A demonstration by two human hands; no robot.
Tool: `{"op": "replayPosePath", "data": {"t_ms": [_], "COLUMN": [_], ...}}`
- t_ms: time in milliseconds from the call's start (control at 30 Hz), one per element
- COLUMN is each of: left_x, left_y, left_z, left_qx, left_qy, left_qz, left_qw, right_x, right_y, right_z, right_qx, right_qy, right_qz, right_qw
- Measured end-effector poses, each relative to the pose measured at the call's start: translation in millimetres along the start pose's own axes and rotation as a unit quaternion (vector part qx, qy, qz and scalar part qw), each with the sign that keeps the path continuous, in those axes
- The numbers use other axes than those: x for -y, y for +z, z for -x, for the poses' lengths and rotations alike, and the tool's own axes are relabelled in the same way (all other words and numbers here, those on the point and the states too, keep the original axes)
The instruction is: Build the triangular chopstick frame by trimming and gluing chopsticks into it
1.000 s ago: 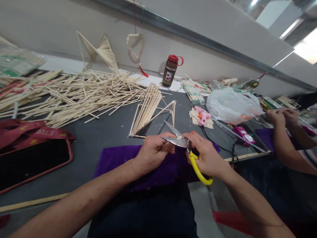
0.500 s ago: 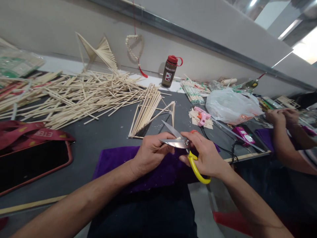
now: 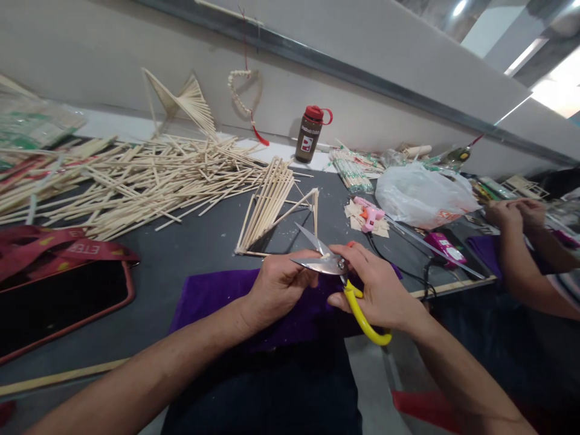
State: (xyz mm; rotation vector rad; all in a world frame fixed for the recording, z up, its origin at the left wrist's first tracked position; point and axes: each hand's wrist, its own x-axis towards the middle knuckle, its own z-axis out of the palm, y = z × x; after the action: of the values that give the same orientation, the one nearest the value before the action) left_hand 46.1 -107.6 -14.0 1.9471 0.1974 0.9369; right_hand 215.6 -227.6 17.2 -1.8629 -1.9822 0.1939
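Observation:
My right hand (image 3: 378, 290) holds a pair of scissors (image 3: 319, 264) with yellow handles, its blades parted and pointing left. My left hand (image 3: 280, 284) is closed in a pinch right beside the lower blade. A small pale bit shows between the blades near the pivot, but what my left fingers grip is mostly hidden. Both hands are over a purple cloth (image 3: 208, 302) at the table's front edge. Just beyond them stands a frame of glued wooden sticks (image 3: 272, 199), with a slanted fan of sticks on its left side.
A heap of loose sticks (image 3: 149, 181) spreads at the left, behind a phone (image 3: 58, 308) and red lanyard (image 3: 58, 248). A bottle (image 3: 310, 136) stands at the back. Rightward are a pink glue gun (image 3: 369, 214), a plastic bag (image 3: 423, 193) and another person's hands (image 3: 516, 214).
The scissors' yellow handle has swung slightly down and to the right. My left hand has barely moved, and the stick frame stays in place.

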Motion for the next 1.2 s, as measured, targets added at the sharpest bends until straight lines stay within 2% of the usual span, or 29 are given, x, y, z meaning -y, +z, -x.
{"op": "replayPosePath", "data": {"t_ms": [333, 700, 800, 933, 1200], "left_x": [5.3, 8.2, 6.7, 5.7, 4.9], "left_y": [4.4, 8.2, 7.9, 9.2, 6.4], "left_z": [-0.8, -6.3, -8.6, -8.1, -7.2], "left_qx": [-0.002, 0.03, 0.035, 0.011, 0.01], "left_qy": [0.004, -0.022, -0.055, -0.098, -0.031], "left_qz": [-0.023, -0.02, 0.002, 0.014, 0.027], "left_qw": [1.0, 0.999, 0.998, 0.995, 0.999], "right_x": [-2.3, -9.9, -11.3, -12.2, -7.4], "right_y": [4.0, 10.2, 11.4, 12.2, 13.1], "right_z": [2.7, 9.3, 10.6, 11.3, 8.1], "right_qx": [0.008, -0.008, -0.016, -0.015, -0.02], "right_qy": [0.008, 0.022, 0.026, 0.031, 0.034], "right_qz": [-0.035, -0.041, -0.037, -0.032, -0.016], "right_qw": [0.999, 0.999, 0.999, 0.999, 0.999]}}
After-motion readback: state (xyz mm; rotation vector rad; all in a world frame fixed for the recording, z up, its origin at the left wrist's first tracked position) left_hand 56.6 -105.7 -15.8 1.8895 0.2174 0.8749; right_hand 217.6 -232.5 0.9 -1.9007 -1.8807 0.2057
